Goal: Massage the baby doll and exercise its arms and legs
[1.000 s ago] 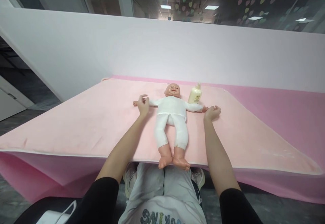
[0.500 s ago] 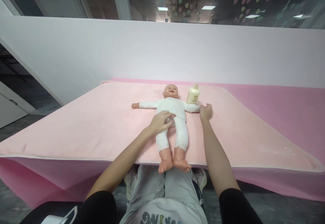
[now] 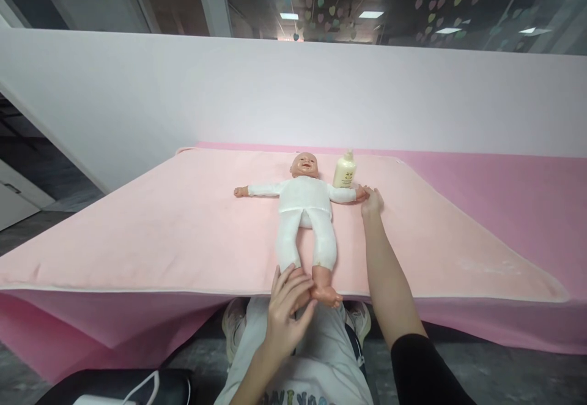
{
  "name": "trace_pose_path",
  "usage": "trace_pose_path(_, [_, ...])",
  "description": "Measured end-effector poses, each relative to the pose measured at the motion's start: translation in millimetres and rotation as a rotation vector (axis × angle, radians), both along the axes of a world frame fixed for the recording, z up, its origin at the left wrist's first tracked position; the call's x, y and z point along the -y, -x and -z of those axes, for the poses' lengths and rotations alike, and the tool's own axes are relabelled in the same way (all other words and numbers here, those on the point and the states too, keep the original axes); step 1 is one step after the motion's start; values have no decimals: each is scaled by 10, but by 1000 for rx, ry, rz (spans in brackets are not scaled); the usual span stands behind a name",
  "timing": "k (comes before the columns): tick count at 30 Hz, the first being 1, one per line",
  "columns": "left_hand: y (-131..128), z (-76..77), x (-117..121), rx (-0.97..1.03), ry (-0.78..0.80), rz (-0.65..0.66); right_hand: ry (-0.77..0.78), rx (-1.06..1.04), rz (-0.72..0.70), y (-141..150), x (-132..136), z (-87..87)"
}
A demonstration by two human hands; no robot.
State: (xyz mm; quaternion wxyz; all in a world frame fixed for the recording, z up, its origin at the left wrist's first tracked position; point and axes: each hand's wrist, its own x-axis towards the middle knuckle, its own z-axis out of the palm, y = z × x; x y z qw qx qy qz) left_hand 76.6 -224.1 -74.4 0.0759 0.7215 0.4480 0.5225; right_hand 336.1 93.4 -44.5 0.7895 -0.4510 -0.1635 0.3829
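A baby doll point(image 3: 305, 194) with a white cloth body lies face up on the pink mat, arms stretched out sideways and feet at the near edge. My left hand point(image 3: 288, 310) is over the doll's foot on the left side, fingers spread, covering most of that foot. At the end of the doll's other arm, my right hand point(image 3: 372, 202) has its fingers closed at the doll's small hand point(image 3: 362, 193). A pale yellow pump bottle point(image 3: 345, 170) stands upright just beyond that arm, beside the doll's head.
The light pink mat point(image 3: 206, 227) covers much of a table with a darker pink cloth point(image 3: 513, 203). A white partition wall point(image 3: 293, 93) rises behind it. Near my left side is a black seat point(image 3: 169, 380) with a white object on it.
My left hand has moved from the doll's waist down to its foot, fingers now spread. My right hand stays at the doll's hand, which now shows more. The view has shifted slightly.
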Motion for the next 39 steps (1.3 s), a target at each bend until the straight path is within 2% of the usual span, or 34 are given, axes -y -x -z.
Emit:
trace_pose_path(2, [-62, 117, 21, 34, -58, -66, -58, -115, -109, 17, 10, -21])
trace_pose_path(4, [-75, 163, 24, 40, -81, -89, -107, -168, -190, 39, 23, -34])
trace_pose_path(8, [51, 59, -49, -32, -109, -21, -140, -176, -264, 72, 32, -46])
trace_pose_path(11, [241, -160, -235, -223, -174, 138, -142, -217, -313, 108, 36, -60])
trace_pose_path(12, [310, -256, -319, -297, -249, 186, -153, -242, -315, 127, 41, -68])
trace_pose_path(14, [439, -477, -498, -427, -368, 226, -175, -287, -294, 174, 54, -86])
trace_pose_path(17, [575, -842, -737, -534, -432, 250, -181, -327, -277, 236, 73, -111])
trace_pose_path(20, [607, -1140, -903, -453, -510, 291, -171, -335, -287, 257, 86, -118])
trace_pose_path(23, [551, -1276, -1040, -303, -589, 271, -175, -310, -290, 247, 98, -113])
trace_pose_path(25, [494, -1283, -1160, -239, -684, 251, -167, -306, -291, 242, 101, -114])
trace_pose_path(28, [423, -1233, -1432, -245, -875, 270, -141, -261, -291, 267, 85, -133])
trace_pose_path(31, [386, -1144, -1787, -282, -958, 266, -96, -116, -121, 369, 49, -169])
trace_pose_path(33, [378, -1051, -1999, -280, -919, 194, -92, 31, 65, 490, 40, -194])
trace_pose_path(35, [381, -929, -2142, -258, -820, 104, -142, 242, 168, 647, 63, -214])
trace_pose_path(37, [398, -797, -2202, -239, -707, 31, -212, 522, 167, 823, 123, -231])
trace_pose_path(39, [427, -685, -2201, -216, -626, -16, -300, 827, 71, 993, 213, -245])
